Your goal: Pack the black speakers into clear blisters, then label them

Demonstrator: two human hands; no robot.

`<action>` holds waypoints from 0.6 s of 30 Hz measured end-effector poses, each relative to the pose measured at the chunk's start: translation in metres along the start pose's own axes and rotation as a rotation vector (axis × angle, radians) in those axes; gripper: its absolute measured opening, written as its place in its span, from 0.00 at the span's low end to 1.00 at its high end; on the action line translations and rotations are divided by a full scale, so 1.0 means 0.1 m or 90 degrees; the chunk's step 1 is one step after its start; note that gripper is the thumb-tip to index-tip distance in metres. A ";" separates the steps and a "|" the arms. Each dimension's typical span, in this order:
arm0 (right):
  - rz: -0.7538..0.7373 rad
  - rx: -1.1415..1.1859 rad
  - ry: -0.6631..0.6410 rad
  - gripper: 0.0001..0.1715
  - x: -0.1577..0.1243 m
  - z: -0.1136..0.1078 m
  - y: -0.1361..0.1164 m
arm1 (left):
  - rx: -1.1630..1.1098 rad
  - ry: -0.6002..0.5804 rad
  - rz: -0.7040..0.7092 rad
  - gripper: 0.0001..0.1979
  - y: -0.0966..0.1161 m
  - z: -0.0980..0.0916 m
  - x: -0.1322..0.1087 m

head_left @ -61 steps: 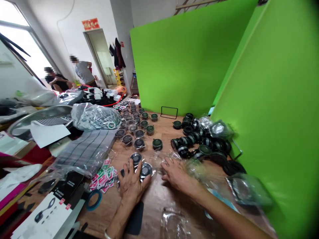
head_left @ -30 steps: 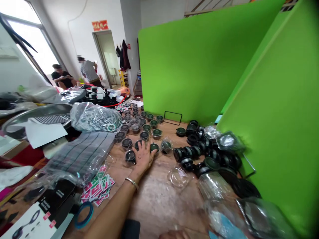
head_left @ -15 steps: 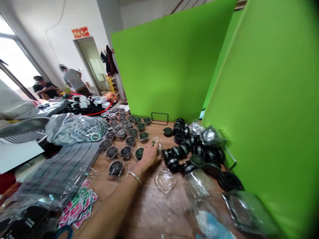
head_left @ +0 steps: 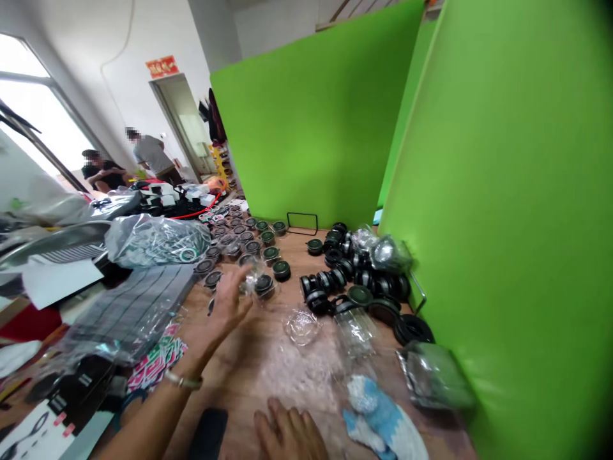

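Note:
My left hand (head_left: 230, 305), with a bracelet at its wrist, reaches over the rows of round dark containers. Its fingers are closed on a thin clear plastic cover (head_left: 251, 276), blurred by motion. Just right of it sit a dark round container (head_left: 264, 285) and a green-lidded container (head_left: 281, 271), which shows no clear cover over it. My right hand (head_left: 291, 432) lies on the wooden table at the front edge of the view, fingers extended and holding nothing. Between the hands and the black pile is another clear plastic cover (head_left: 303, 326).
Several black round parts (head_left: 335, 278) are heaped at right, beside clear packaging (head_left: 357, 332) and a blue-white glove (head_left: 383, 415). Green panels (head_left: 316, 140) stand behind and to the right. At left are a bag of rings (head_left: 153, 241) and colored cards (head_left: 156, 358). Two people are far left.
My left hand has moved left and nearer, carrying the clear cover away from the green-lidded container. My right hand has come into view at the bottom. The view has shifted slightly.

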State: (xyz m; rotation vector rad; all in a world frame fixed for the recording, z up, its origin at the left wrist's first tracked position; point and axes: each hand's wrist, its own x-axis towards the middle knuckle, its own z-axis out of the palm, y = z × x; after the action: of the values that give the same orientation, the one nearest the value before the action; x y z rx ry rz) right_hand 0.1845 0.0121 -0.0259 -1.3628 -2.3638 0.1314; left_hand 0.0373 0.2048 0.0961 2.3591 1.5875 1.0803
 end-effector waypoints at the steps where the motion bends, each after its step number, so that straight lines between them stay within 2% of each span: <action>1: 0.016 0.025 -0.014 0.30 0.00 -0.14 0.01 | 0.015 -0.022 0.015 0.27 0.04 -0.05 -0.24; 2: 0.025 0.056 -0.028 0.33 -0.02 -0.31 0.03 | 0.034 -0.052 0.035 0.26 0.07 -0.07 -0.48; 3: 0.032 0.084 -0.039 0.33 -0.04 -0.50 0.05 | 0.077 -0.094 0.072 0.26 0.12 -0.07 -0.72; 5: 0.050 0.114 -0.055 0.27 -0.08 -0.85 0.12 | 0.181 -0.166 0.148 0.27 0.21 -0.05 -1.13; 6: 0.063 0.115 -0.064 0.25 -0.10 -0.99 0.15 | 0.229 -0.190 0.174 0.28 0.25 -0.03 -1.29; 8: 0.089 0.107 -0.089 0.25 -0.17 -1.14 0.20 | 0.267 -0.187 0.173 0.30 0.31 -0.02 -1.50; 10: 0.098 0.105 -0.131 0.30 -0.25 -1.15 0.20 | 0.246 -0.153 0.136 0.32 0.33 -0.04 -1.60; 13: 0.112 0.128 -0.202 0.36 -0.32 -1.03 0.08 | 0.191 -0.109 0.083 0.30 0.31 -0.07 -1.63; 15: 0.145 0.137 -0.221 0.33 -0.29 -0.95 -0.03 | 0.153 -0.096 0.071 0.28 0.27 -0.09 -1.64; 18: 0.153 0.120 -0.191 0.26 -0.10 -0.95 -0.15 | 0.112 -0.080 0.085 0.26 0.17 -0.13 -1.68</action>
State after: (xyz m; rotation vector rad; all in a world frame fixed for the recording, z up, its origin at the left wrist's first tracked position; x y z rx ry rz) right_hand 0.2145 -0.0156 0.0622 -1.6208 -2.3332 0.6531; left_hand 0.0079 0.0521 0.0295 2.6234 1.5592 0.8237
